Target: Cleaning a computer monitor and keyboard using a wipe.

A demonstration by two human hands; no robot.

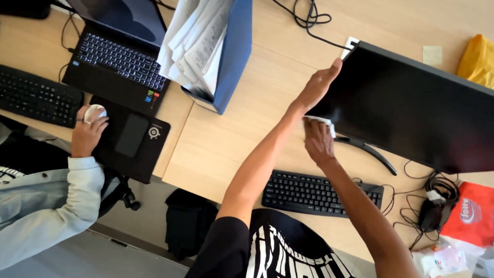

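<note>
Light wooden desks (247, 128) run across the view from above, with grey floor showing along the lower left. At the nearer desk, the person's left hand (317, 86) is raised flat against the left edge of a black monitor (411, 108), fingers straight and held close together, the fingertips reaching the screen's upper corner. Just below it, the right hand (319, 141) presses a small white cloth (320, 121) against the lower left part of the dark screen; its fingers are curled down over the cloth, gripping it. The monitor stands on a curved black stand foot (373, 153), and a black keyboard (316, 193) lies on the desk right in front of it, near the person's chest. Tangled black cables (435, 198) sit at the monitor's right end, beside a red and white packet (471, 216), and a yellow bag (478, 61) lies at the far right edge. A blue file box (234, 56) stuffed with white papers stands between the two workplaces. At the left desk another person in a grey sleeve rests a hand on a white mouse (94, 111) beside a black mouse pad (134, 139), with an open laptop (121, 54) and a second black keyboard (36, 95) close by.
</note>
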